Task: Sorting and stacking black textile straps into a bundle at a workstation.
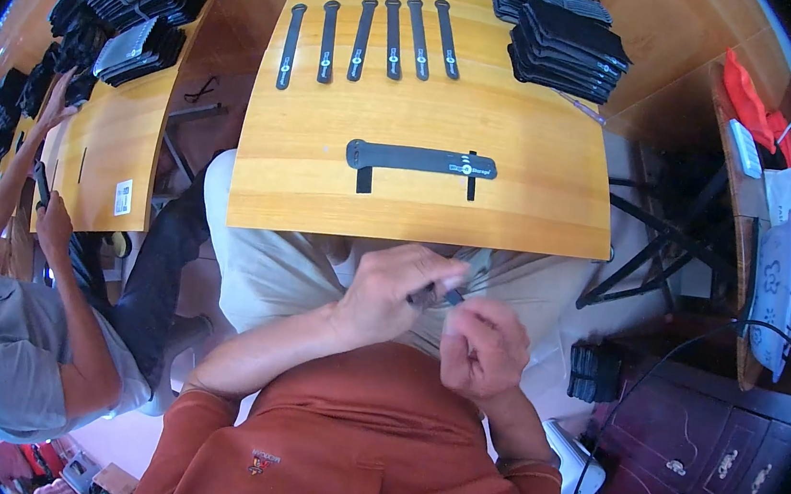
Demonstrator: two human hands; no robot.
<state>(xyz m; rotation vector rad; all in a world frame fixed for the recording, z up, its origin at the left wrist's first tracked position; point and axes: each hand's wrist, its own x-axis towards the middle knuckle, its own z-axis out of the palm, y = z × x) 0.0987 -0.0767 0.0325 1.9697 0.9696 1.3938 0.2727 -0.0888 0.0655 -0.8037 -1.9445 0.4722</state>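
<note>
My left hand (389,290) is closed over my lap, just below the table's front edge, around a small dark piece (423,296) that looks like a rolled or folded strap. My right hand (486,348) is beside it, blurred, with its fingers curled near a dark end (454,297) of what may be the same piece. Most of it is hidden by my fingers. On the table in front lies a long black strap (414,159) with printing at its right end. Two short black marks (364,179) show under its lower edge.
Several black straps (361,41) lie in a row at the table's far side. Stacks of black straps (571,48) sit at the far right corner. At left, a co-worker (29,343) sits by another wooden table (126,151) with more stacks. Dark drawers (682,460) stand at right.
</note>
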